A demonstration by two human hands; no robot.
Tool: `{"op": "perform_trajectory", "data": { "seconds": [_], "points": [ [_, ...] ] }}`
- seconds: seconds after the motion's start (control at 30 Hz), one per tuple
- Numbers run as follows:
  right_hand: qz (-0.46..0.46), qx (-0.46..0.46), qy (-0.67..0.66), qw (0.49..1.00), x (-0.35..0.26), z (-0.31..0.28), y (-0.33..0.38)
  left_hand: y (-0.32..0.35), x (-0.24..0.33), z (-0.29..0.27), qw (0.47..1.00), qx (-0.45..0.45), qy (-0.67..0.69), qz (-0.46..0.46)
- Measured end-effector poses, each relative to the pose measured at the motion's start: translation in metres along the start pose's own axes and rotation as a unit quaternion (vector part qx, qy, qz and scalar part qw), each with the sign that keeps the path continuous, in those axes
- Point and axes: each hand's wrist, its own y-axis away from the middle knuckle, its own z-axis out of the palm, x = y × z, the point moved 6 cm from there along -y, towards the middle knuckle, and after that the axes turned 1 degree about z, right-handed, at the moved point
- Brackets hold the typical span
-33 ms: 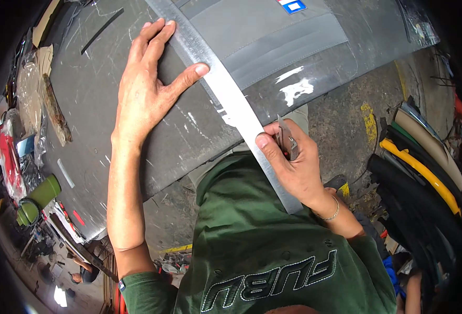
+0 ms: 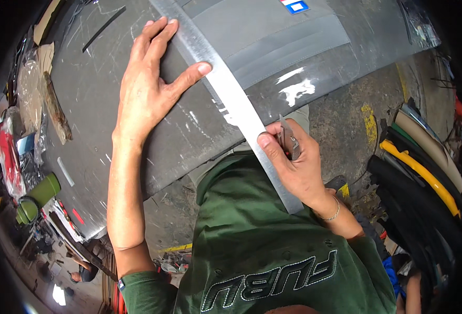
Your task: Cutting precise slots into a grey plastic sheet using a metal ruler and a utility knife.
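Note:
A long metal ruler (image 2: 233, 97) lies slantwise from the top of the worktable (image 2: 92, 136) over its near edge, its lower end in front of my green shirt. My left hand (image 2: 146, 91) is spread open, its fingertips and thumb resting on the ruler's left side. Near the table's edge my right hand (image 2: 302, 172) is closed around a small knife (image 2: 289, 141), blade pointing up and away. The same hand's thumb presses on the ruler. Right of the ruler's upper part lies a grey stitched sheet (image 2: 288, 55) with a small coloured label (image 2: 297, 6).
Rolls of material stand on the right, among them a yellow one (image 2: 424, 175) and several black ones. On the left are a green roll (image 2: 45, 191), clear plastic wrapping (image 2: 29, 86) and a dark strip (image 2: 104, 29). Another person (image 2: 84, 271) shows far off at lower left.

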Motion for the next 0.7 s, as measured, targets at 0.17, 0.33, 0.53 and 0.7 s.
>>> {"op": "perform_trajectory", "data": {
  "seconds": [0.17, 0.33, 0.53, 0.7],
  "points": [
    [0.017, -0.004, -0.016, 1.000, 0.0073, 0.0012, 0.0027, 0.0009, 0.0026, -0.0002, 1.000, 0.008, 0.004, 0.006],
    [0.014, -0.002, -0.010, 1.000, 0.0055, 0.0022, 0.0030, 0.0007, 0.0003, -0.0005, 1.000, 0.010, 0.007, 0.009],
    [0.006, 0.007, -0.013, 1.000, 0.0020, 0.0033, 0.0025, 0.0003, -0.0024, 0.0009, 1.000, 0.011, 0.012, 0.019],
    [0.008, -0.003, -0.021, 1.000, 0.0035, 0.0027, 0.0019, 0.0007, -0.0017, 0.0015, 1.000, 0.013, 0.009, 0.011]
  ]
}}
